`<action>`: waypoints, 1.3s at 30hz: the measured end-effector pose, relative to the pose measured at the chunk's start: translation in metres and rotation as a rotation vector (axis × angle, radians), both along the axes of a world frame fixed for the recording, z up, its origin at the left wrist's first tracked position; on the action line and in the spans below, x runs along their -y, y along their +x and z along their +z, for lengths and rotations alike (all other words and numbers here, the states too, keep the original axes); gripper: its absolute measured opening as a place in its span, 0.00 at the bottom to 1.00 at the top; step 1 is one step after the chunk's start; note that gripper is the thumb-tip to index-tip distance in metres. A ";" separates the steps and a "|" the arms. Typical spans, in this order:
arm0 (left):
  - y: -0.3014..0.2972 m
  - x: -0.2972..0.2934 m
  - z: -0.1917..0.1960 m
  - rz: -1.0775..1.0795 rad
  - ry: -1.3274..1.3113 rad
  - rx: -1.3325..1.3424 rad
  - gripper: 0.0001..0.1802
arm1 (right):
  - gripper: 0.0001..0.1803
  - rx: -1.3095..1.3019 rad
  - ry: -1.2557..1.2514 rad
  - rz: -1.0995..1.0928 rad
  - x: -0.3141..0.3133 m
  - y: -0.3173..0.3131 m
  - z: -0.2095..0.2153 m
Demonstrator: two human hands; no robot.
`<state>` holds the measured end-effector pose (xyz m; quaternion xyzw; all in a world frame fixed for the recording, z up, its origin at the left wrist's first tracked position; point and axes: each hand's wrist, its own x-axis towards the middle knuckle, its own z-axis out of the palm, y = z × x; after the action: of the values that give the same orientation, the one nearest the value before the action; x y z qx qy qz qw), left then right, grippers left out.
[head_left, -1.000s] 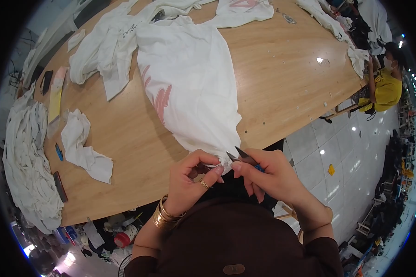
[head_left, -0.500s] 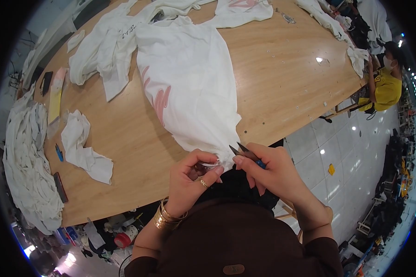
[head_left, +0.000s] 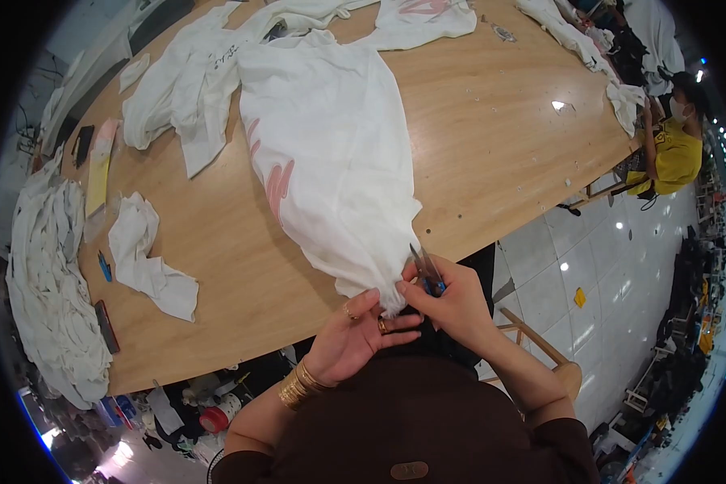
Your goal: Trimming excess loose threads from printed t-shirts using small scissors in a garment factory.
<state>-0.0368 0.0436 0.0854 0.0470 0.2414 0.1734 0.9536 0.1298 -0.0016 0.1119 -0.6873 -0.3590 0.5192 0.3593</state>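
Observation:
A white garment point(head_left: 331, 137) with pink print on its left side stretches across the wooden table toward me, its near end bunched at the edge. My right hand point(head_left: 452, 298) is closed around a pair of thread snips point(head_left: 427, 270) with dark pointed blades and blue on the handle. Its thumb and finger also pinch the bunched fabric. Just left of that, my left hand point(head_left: 355, 343) is turned palm up, fingers apart, with the garment's end lying between thumb and fingers. Rings and gold bracelets are on this hand and wrist.
More white garments point(head_left: 194, 89) lie at the table's point(head_left: 492, 145) far side. On the left are a heaped white fabric pile point(head_left: 52, 282), a loose white piece point(head_left: 149, 258) and a small blue tool point(head_left: 104, 266). A person in yellow point(head_left: 676, 157) is at the far right.
My left hand has turned palm up and opened its fingers from a pinch on the fabric. My right hand has moved slightly down and left, its snips now pointing more upward.

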 end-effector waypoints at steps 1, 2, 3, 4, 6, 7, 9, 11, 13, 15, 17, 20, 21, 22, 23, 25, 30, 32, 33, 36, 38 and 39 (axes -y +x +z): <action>0.001 -0.001 0.000 -0.053 -0.052 0.028 0.20 | 0.11 0.096 0.094 0.059 0.002 -0.001 0.000; 0.002 -0.004 -0.003 -0.054 -0.050 0.028 0.20 | 0.10 0.192 0.189 0.117 0.003 -0.001 0.000; 0.003 -0.007 -0.008 -0.109 0.056 -0.070 0.18 | 0.10 0.192 0.191 0.116 0.004 -0.001 0.002; 0.003 -0.010 -0.011 -0.165 0.161 -0.167 0.17 | 0.10 0.231 0.215 0.134 0.005 -0.002 0.005; 0.004 -0.014 -0.003 -0.147 0.288 -0.269 0.15 | 0.10 0.272 0.241 0.149 0.006 0.001 0.007; 0.004 -0.016 -0.001 -0.127 0.412 -0.372 0.13 | 0.09 0.264 0.235 0.087 0.007 0.004 0.008; -0.001 -0.018 -0.003 -0.113 0.534 -0.378 0.12 | 0.07 0.244 0.248 0.002 0.009 0.008 0.011; -0.001 -0.019 -0.003 -0.099 0.656 -0.381 0.11 | 0.08 0.257 0.266 -0.017 0.012 0.010 0.010; 0.000 -0.020 -0.001 -0.079 0.683 -0.408 0.10 | 0.09 0.270 0.282 -0.037 0.014 0.010 0.006; 0.001 -0.018 -0.001 -0.087 0.654 -0.396 0.10 | 0.09 0.261 0.275 -0.069 0.017 0.011 0.001; 0.002 -0.019 0.000 -0.096 0.623 -0.384 0.10 | 0.09 0.258 0.281 -0.094 0.016 0.011 0.000; 0.002 -0.022 0.002 -0.180 0.574 -0.410 0.11 | 0.09 0.285 0.293 -0.108 0.017 0.012 -0.002; 0.001 -0.023 -0.001 -0.206 0.575 -0.404 0.10 | 0.09 0.317 0.301 -0.098 0.017 0.013 -0.004; 0.000 -0.024 -0.004 -0.231 0.577 -0.398 0.10 | 0.09 0.316 0.305 -0.096 0.018 0.014 -0.005; 0.002 -0.022 -0.006 -0.223 0.580 -0.403 0.10 | 0.08 0.328 0.324 -0.101 0.019 0.013 -0.006; 0.010 -0.016 -0.013 0.105 0.214 -0.359 0.12 | 0.08 0.336 0.352 -0.099 0.020 0.014 -0.009; 0.019 -0.021 -0.029 0.228 -0.132 0.129 0.19 | 0.06 -0.051 0.288 -0.357 0.016 0.028 0.006; 0.022 -0.037 -0.031 0.292 -0.132 0.158 0.21 | 0.05 -0.169 0.335 -0.518 0.013 0.041 0.009; 0.017 -0.050 -0.040 0.339 -0.122 0.188 0.22 | 0.05 -0.230 0.377 -0.572 0.011 0.047 0.012; 0.019 -0.081 -0.036 0.429 -0.032 0.200 0.23 | 0.06 -0.285 0.442 -0.651 0.008 0.065 0.017; 0.022 -0.100 -0.041 0.573 -0.019 0.188 0.23 | 0.06 -0.281 0.470 -0.675 0.008 0.076 0.019; 0.018 -0.113 -0.048 0.613 0.042 0.195 0.21 | 0.06 -0.266 0.481 -0.720 0.007 0.081 0.019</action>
<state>-0.0185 0.1562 0.0374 -0.0253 0.1481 0.4613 0.8744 0.2104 -0.0083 0.1307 -0.5925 -0.1582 0.3468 0.7097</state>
